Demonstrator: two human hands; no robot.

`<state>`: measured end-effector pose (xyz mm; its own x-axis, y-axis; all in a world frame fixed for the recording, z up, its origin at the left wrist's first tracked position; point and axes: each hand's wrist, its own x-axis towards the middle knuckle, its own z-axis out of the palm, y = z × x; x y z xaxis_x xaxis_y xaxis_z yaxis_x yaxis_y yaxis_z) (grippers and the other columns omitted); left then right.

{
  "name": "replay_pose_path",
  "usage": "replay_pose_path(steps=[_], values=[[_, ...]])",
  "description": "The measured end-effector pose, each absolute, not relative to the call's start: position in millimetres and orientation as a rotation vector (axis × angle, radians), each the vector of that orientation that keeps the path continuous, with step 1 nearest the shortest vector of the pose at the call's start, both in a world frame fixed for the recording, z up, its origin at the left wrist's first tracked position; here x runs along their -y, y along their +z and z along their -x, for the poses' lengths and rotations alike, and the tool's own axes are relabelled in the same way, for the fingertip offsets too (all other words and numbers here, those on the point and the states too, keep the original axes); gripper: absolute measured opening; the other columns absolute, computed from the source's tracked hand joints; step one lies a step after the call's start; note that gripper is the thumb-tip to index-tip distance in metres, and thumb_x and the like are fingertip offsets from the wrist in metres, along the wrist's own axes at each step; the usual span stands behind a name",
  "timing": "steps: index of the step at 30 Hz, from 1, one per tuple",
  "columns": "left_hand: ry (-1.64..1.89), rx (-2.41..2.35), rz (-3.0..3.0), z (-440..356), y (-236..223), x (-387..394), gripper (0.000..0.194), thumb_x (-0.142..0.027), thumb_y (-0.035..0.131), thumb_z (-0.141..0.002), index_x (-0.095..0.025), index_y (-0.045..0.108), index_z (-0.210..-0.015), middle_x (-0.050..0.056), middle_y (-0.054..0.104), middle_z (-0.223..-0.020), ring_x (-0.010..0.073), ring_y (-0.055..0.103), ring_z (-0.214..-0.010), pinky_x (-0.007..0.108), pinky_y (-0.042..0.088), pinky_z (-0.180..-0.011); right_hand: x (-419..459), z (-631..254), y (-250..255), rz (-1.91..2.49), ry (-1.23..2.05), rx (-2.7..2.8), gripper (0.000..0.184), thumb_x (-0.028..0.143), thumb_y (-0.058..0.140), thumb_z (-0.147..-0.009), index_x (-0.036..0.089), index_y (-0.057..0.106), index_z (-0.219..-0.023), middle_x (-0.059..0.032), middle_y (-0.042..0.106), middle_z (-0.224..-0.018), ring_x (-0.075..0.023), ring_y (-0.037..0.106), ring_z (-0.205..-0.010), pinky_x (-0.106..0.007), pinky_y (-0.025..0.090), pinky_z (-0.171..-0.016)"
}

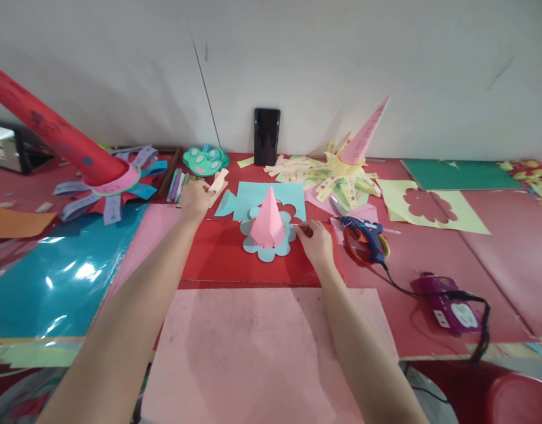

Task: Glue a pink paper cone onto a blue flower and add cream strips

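Observation:
A pink paper cone (268, 221) stands upright on a light blue flower-shaped paper base (269, 248) lying on red paper (235, 259). My right hand (315, 240) rests just right of the base, its fingers pinched on a thin pale strip at the base's edge. My left hand (197, 196) is raised behind and left of the cone, closed on a cream paper strip (218, 181). A light blue sheet (271, 197) lies behind the cone.
A blue glue gun (368, 237) lies right of my right hand, its cord running to a purple plug block (447, 303). A black phone (266, 136) leans on the wall. Finished cones with paper fringes stand left (59, 138) and right (356, 147). A big pink sheet (262, 353) lies nearest me.

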<state>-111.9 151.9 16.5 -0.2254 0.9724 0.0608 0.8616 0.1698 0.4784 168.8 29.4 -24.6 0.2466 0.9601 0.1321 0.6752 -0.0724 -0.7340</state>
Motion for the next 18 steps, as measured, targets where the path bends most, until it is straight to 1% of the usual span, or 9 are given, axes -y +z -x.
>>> replay_pose_path(steps=[4, 9, 11, 14, 16, 18], values=[[0.634, -2.213, -1.821, 112, 23, -150, 0.005, -0.019, 0.063, -0.074, -0.016, 0.066, -0.077, 0.005, 0.070, -0.088, 0.0210, 0.064, -0.089, 0.027, 0.046, -0.078, -29, -168, -24, 1.816, 0.500, 1.500, 0.020, 0.036, 0.051, -0.079, 0.020, 0.061, -0.074, -0.0048, 0.060, -0.076, -0.0187, 0.055, -0.069, -0.030, 0.040, -0.063], [0.952, -2.083, -1.904, 103, 35, -133, 0.008, -0.021, 0.060, -0.077, -0.017, 0.065, -0.082, 0.004, 0.069, -0.088, 0.0192, 0.064, -0.089, 0.027, 0.046, -0.083, -29, -169, -24, 1.817, 0.504, 1.503, 0.021, 0.037, 0.051, -0.080, 0.020, 0.061, -0.074, -0.0044, 0.059, -0.076, -0.0187, 0.055, -0.068, -0.030, 0.040, -0.063], [1.029, -2.025, -1.862, 99, 40, -119, 0.008, -0.023, 0.060, -0.078, -0.018, 0.064, -0.082, 0.003, 0.069, -0.086, 0.0178, 0.064, -0.085, 0.027, 0.048, -0.081, -29, -169, -24, 1.817, 0.513, 1.504, 0.021, 0.036, 0.051, -0.080, 0.019, 0.061, -0.074, -0.0045, 0.059, -0.076, -0.0186, 0.055, -0.068, -0.030, 0.040, -0.063], [1.012, -1.885, -1.702, 93, 47, -90, 0.010, -0.027, 0.062, -0.076, -0.020, 0.064, -0.082, 0.000, 0.068, -0.080, 0.0158, 0.064, -0.077, 0.025, 0.051, -0.073, -29, -169, -24, 1.803, 0.526, 1.494, 0.019, 0.035, 0.052, -0.079, 0.019, 0.061, -0.074, -0.0047, 0.059, -0.077, -0.0186, 0.055, -0.069, -0.030, 0.040, -0.064], [1.025, -1.820, -1.605, 91, 50, -71, 0.016, -0.032, 0.065, -0.073, -0.019, 0.064, -0.083, 0.000, 0.068, -0.078, 0.0159, 0.063, -0.075, 0.026, 0.051, -0.069, -28, -169, -24, 1.783, 0.524, 1.473, 0.018, 0.035, 0.052, -0.079, 0.019, 0.061, -0.075, -0.0047, 0.060, -0.078, -0.0182, 0.055, -0.069, -0.030, 0.041, -0.064], [1.014, -1.813, -1.564, 92, 50, -54, 0.022, -0.036, 0.068, -0.068, -0.019, 0.064, -0.080, 0.000, 0.066, -0.076, 0.0162, 0.063, -0.073, 0.026, 0.051, -0.068, -28, -169, -24, 1.753, 0.521, 1.452, 0.019, 0.035, 0.052, -0.080, 0.019, 0.061, -0.075, -0.0047, 0.060, -0.078, -0.0176, 0.055, -0.069, -0.030, 0.041, -0.065]])
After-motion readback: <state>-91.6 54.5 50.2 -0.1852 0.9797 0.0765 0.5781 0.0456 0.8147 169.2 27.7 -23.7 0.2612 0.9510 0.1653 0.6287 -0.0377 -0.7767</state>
